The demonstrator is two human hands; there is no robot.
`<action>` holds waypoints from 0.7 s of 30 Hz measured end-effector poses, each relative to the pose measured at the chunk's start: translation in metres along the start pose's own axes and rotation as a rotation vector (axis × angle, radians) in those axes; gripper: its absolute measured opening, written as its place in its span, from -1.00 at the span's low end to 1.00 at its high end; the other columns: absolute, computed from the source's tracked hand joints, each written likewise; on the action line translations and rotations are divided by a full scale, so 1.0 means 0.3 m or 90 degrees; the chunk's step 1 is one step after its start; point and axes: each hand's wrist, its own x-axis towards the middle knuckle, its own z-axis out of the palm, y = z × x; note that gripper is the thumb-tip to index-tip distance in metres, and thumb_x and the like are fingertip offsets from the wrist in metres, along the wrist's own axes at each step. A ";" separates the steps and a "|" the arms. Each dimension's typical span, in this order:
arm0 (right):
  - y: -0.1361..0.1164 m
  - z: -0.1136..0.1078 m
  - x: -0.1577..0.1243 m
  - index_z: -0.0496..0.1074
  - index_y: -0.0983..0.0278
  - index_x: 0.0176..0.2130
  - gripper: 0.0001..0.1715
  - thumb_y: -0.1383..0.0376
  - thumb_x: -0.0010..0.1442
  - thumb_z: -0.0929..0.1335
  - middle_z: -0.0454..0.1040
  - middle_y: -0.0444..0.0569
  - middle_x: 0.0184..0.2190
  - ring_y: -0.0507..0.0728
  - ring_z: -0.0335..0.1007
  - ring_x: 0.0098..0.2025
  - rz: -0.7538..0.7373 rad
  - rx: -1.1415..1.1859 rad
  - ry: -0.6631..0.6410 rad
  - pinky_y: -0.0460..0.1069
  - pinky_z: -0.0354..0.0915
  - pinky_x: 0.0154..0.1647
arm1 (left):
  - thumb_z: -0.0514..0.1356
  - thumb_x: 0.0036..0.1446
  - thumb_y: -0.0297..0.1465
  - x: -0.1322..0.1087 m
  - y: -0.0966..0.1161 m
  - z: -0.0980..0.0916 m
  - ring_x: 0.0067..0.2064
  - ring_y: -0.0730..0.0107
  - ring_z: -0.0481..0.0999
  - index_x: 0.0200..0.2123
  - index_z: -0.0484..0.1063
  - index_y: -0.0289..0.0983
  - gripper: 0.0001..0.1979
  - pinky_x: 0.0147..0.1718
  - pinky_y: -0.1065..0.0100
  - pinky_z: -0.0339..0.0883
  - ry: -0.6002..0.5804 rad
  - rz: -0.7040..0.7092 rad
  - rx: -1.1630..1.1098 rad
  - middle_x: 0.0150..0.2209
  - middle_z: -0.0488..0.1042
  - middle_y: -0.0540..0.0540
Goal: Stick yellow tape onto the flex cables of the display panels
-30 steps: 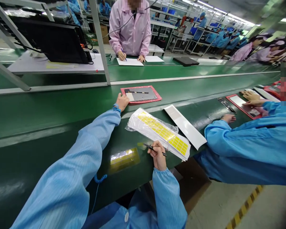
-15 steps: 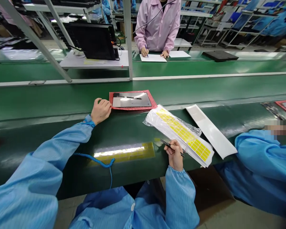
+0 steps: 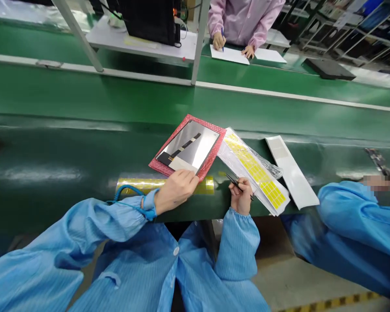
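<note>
A silver display panel (image 3: 205,145) with a dark ribbon cable lies turned at an angle on a red bubble-wrap sheet (image 3: 212,155). My left hand (image 3: 178,188) grips the sheet's near corner, fingers closed; the fingertips' exact hold on the panel is hidden. In my right hand (image 3: 241,195) is a pair of dark tweezers (image 3: 234,181), pointing up and left. Near their tips shows a small yellowish piece (image 3: 221,173); I cannot tell whether they grip it. Beside that hand, sheets of yellow stickers (image 3: 256,169) lie partly in clear plastic. A yellow transparent strip (image 3: 206,186) runs behind my left hand.
A white curved sheet (image 3: 292,173) lies right of the stickers. A neighbour's blue sleeve (image 3: 354,203) is at the right. A blue coiled cord (image 3: 126,189) runs by my left wrist. Across the green bench (image 3: 84,95), a person in pink writes on paper (image 3: 230,54).
The panel and bubble wrap have come nearer and turned. My left hand has moved right and toward me, to their near corner. My right hand still holds the tweezers. The view has tilted down.
</note>
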 end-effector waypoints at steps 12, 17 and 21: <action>-0.023 0.034 -0.037 0.28 0.21 -0.48 -0.90 0.32 -0.12 0.32 0.22 -0.30 -0.74 -0.11 -0.07 -0.72 -0.041 -0.036 0.036 -0.20 -0.16 -0.70 | 0.08 0.32 -0.47 -0.035 0.267 0.074 -0.18 0.22 0.46 -0.25 0.41 -0.36 -0.87 -0.22 0.21 0.37 0.023 -0.007 -0.254 -0.22 0.48 -0.15; -0.012 0.108 -0.204 0.31 0.20 -0.44 -0.91 0.38 -0.04 0.32 0.32 -0.26 -0.66 -0.07 0.12 -0.70 -0.063 -0.118 0.059 -0.17 -0.08 -0.69 | 0.08 0.26 -0.60 -0.205 0.178 0.061 0.08 0.19 0.42 -0.07 0.40 -0.37 -0.79 0.11 0.14 0.34 0.139 -0.145 -0.293 0.02 0.46 -0.20; 0.059 0.156 -0.303 0.35 0.20 -0.41 -0.90 0.41 0.01 0.33 0.39 -0.24 -0.64 -0.05 0.14 -0.69 -0.009 -0.178 0.012 -0.13 0.03 -0.65 | 0.12 0.20 -0.65 -0.277 0.154 0.074 0.21 0.09 0.32 0.00 0.37 -0.38 -0.70 0.22 0.02 0.28 0.131 -0.221 -0.277 0.13 0.37 -0.29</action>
